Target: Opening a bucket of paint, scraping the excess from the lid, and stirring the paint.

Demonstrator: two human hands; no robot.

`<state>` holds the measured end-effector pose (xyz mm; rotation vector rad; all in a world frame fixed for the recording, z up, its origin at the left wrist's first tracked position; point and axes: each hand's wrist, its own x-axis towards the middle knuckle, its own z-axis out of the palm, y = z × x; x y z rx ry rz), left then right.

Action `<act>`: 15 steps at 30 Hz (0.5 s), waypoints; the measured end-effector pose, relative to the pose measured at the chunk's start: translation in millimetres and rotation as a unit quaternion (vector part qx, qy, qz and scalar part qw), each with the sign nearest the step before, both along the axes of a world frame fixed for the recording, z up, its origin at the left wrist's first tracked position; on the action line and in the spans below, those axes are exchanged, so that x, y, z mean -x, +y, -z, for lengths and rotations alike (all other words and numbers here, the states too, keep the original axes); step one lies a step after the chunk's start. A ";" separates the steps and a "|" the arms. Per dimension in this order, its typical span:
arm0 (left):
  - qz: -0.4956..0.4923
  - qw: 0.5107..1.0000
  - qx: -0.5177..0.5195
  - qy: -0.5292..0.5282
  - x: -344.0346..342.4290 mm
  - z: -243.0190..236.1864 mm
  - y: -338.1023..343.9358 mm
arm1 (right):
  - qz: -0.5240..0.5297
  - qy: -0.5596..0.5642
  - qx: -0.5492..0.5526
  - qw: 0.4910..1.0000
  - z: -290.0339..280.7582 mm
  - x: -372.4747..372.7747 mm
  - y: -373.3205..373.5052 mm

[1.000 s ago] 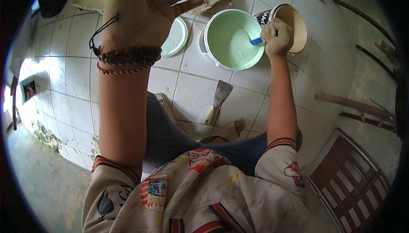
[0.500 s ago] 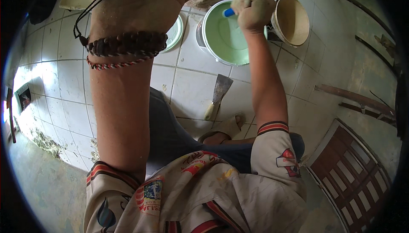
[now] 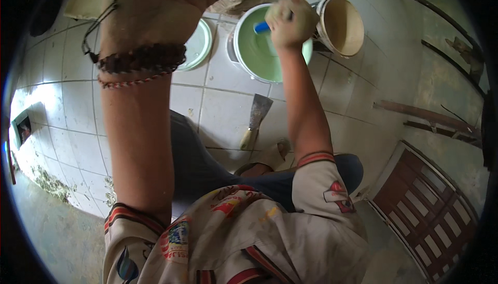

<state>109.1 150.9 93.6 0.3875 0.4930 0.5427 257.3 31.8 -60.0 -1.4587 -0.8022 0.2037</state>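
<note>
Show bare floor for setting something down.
White tiles look bare between the round pale green lid and the metal scraper with a pale handle, and right of the right forearm, nearer than the round cream-lined bucket. Crowded: the round green-lined bucket, where the right hand grips a blue tool.

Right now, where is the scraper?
Head view: the scraper lies near centre on the tiles, left of the right forearm, between the green-lined bucket and the sandal.

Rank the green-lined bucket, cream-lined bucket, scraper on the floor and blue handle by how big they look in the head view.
1. Green-lined bucket
2. Cream-lined bucket
3. Scraper
4. Blue handle, judged by the part showing outside the right hand
</note>
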 end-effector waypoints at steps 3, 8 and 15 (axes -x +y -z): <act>0.019 1.000 -0.010 0.014 -8.4 -7.9 -10.4 | 0.135 -0.266 -0.050 0.953 18.3 -50.5 -7.7; -0.010 0.997 0.009 0.075 -6.9 2.1 -0.7 | 0.094 0.080 0.056 0.991 -16.4 -31.3 -71.3; 0.055 0.997 0.049 0.002 -9.2 6.1 -5.7 | -0.021 0.230 -0.123 0.965 -1.3 -20.9 -31.0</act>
